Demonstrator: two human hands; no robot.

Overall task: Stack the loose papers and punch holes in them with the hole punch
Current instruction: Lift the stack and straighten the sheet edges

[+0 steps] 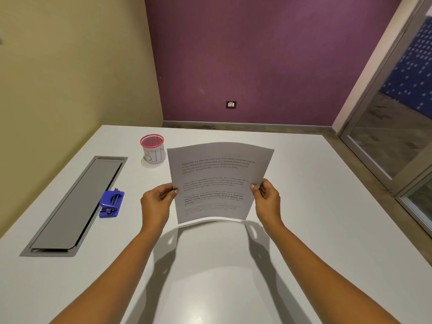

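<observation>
The papers (217,181) are covering the fingertips of the left hand (156,202) and the right hand (266,199), and overlapping part of the red-rimmed pot (152,146). Their printed lines are showing too small to read. The bottom edge is cutting off the worktop (327,218).

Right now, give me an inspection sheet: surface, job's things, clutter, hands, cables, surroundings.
Surface: white table, grey hatch set in at left.
Job's things: papers held up, bowed; blue punch on the table by the hatch, untouched.
Clutter: pink mesh cup marked BIN.
Hands: left hand and right hand each pinch a side edge of the papers.
Cables: nothing seen.
Surroundings: purple wall with a socket, beige wall at left, glass door at right.
</observation>
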